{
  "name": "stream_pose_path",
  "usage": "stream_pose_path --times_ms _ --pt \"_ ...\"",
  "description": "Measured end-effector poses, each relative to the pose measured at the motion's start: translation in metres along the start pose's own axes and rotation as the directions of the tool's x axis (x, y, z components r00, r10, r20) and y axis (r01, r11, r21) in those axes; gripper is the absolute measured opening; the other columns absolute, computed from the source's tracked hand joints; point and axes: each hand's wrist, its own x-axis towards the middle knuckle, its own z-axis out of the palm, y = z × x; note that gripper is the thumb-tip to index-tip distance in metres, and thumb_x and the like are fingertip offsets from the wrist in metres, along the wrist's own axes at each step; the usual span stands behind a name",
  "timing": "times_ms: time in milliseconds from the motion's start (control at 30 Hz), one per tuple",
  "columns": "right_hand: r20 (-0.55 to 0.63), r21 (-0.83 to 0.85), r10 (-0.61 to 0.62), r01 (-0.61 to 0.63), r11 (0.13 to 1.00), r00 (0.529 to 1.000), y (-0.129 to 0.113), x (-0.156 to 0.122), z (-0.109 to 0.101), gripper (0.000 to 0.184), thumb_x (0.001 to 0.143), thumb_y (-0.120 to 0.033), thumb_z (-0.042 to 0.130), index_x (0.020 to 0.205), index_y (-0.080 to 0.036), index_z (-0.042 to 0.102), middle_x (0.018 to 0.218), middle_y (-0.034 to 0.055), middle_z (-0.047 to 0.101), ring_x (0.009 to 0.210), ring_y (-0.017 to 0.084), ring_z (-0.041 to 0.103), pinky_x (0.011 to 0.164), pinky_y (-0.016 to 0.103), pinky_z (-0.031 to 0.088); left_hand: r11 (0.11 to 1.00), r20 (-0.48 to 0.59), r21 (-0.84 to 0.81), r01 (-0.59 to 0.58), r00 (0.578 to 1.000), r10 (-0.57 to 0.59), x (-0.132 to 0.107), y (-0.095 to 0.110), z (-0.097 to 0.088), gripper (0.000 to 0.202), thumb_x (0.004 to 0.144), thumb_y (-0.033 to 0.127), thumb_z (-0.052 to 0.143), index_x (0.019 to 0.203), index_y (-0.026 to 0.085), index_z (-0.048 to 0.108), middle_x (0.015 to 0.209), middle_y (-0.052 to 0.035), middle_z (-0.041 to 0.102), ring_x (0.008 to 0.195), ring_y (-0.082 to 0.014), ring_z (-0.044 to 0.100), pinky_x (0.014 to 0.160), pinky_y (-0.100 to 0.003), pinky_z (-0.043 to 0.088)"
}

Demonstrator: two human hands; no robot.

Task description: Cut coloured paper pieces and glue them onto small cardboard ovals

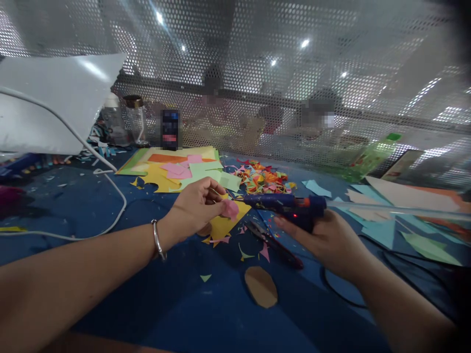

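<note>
A small pink paper piece (pixel 231 210) is pinched in the fingers of my left hand (pixel 200 206), above a yellow paper sheet (pixel 221 228). My right hand (pixel 327 240) is wrapped round a blue hot glue gun (pixel 275 201) with a small red light on it and a long clear glue stick (pixel 397 208) out of its back. The gun's nozzle points left and comes close to the pink paper; whether they touch, I cannot tell. Below the gun lie scissors (pixel 275 245) with dark red handles. Nearer to me is an oval brown cardboard piece (pixel 261 287).
Cut paper sheets (pixel 206 171) and a pile of colourful scraps (pixel 263 176) lie farther back. A phone (pixel 170 129) stands before the perforated metal screen, with bottles (pixel 136 120) to its left. A white cable (pixel 117 186) runs at left, a black cord (pixel 342 299) at right.
</note>
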Motion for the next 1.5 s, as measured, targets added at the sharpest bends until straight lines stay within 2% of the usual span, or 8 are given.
stream_pose_path --times_ms 100,233,367,500,633,767,1133,1500 --pt "0.018 -0.020 -0.005 0.005 1.000 1.000 0.004 -0.002 0.004 0.021 0.084 -0.040 0.062 0.075 -0.023 0.071 0.062 0.0007 0.069 0.060 0.020 0.065 0.053 0.029 0.052 1.000 0.002 0.010 -0.029 1.000 0.029 0.001 -0.002 -0.001 0.024 0.071 0.023 0.074 0.085 0.019 0.055 0.076 -0.0001 0.065 0.067 -0.0127 0.065 0.069 -0.029 0.053" --pt "0.033 -0.047 -0.019 0.021 0.999 0.999 0.007 -0.002 0.006 0.041 0.084 -0.045 0.059 0.050 -0.024 0.052 0.044 -0.0012 0.053 0.041 0.015 0.048 0.041 0.028 0.040 0.999 0.009 0.013 -0.039 0.999 0.039 0.000 -0.002 0.000 0.022 0.073 0.024 0.072 0.085 0.019 0.055 0.076 -0.0002 0.064 0.069 -0.0128 0.065 0.069 -0.029 0.053" --pt "0.016 -0.085 -0.070 0.071 0.994 0.997 0.003 -0.001 0.005 0.045 0.082 -0.044 0.060 0.043 -0.025 0.044 0.039 -0.0017 0.042 0.041 0.014 0.046 0.040 0.029 0.036 0.999 0.010 0.026 -0.039 0.999 0.039 -0.001 -0.003 0.000 0.022 0.072 0.025 0.073 0.085 0.019 0.056 0.076 -0.0008 0.063 0.070 -0.0135 0.063 0.068 -0.028 0.051" --pt "-0.010 -0.104 -0.130 0.128 0.986 0.991 0.002 -0.001 0.005 0.036 0.082 -0.041 0.059 0.050 -0.026 0.054 0.047 0.0003 0.051 0.051 0.018 0.056 0.047 0.030 0.043 0.997 0.016 0.053 -0.059 0.998 0.058 0.000 -0.004 0.001 0.021 0.072 0.024 0.073 0.086 0.019 0.057 0.075 -0.0007 0.063 0.070 -0.0128 0.061 0.067 -0.027 0.049" --pt "-0.022 -0.114 -0.122 0.119 0.986 0.992 0.003 -0.001 0.005 0.020 0.082 -0.041 0.060 0.071 -0.026 0.068 0.070 0.0034 0.068 0.068 0.022 0.067 0.060 0.032 0.052 0.997 0.017 0.051 -0.055 0.998 0.055 0.001 -0.004 0.000 0.020 0.072 0.023 0.072 0.085 0.019 0.057 0.073 0.0003 0.061 0.069 -0.0124 0.060 0.067 -0.027 0.049" --pt "-0.018 -0.150 -0.137 0.132 0.980 0.990 0.006 0.000 0.006 0.019 0.082 -0.041 0.059 0.076 -0.026 0.069 0.085 0.0055 0.072 0.076 0.025 0.068 0.070 0.036 0.055 0.998 0.022 0.045 -0.055 0.998 0.054 0.001 -0.004 0.001 0.021 0.071 0.022 0.072 0.085 0.019 0.056 0.075 0.0001 0.061 0.069 -0.0120 0.060 0.066 -0.027 0.049" --pt "0.001 -0.212 -0.202 0.198 0.957 0.979 0.010 0.000 0.005 0.024 0.085 -0.043 0.055 0.078 -0.026 0.071 0.090 0.0085 0.071 0.083 0.026 0.069 0.078 0.039 0.056 0.998 0.025 0.039 -0.059 0.998 0.058 0.000 -0.005 0.001 0.022 0.069 0.022 0.072 0.084 0.019 0.056 0.073 0.0003 0.061 0.067 -0.0117 0.060 0.065 -0.026 0.049" --pt "-0.007 -0.172 -0.151 0.147 0.974 0.989 0.008 0.001 0.004 0.022 0.081 -0.046 0.058 0.077 -0.028 0.070 0.088 0.0081 0.072 0.079 0.028 0.069 0.074 0.039 0.056 0.998 0.025 0.045 -0.043 0.999 0.042 0.000 -0.005 0.000 0.023 0.069 0.022 0.071 0.086 0.020 0.056 0.074 -0.0006 0.064 0.068 -0.0132 0.063 0.067 -0.028 0.050"
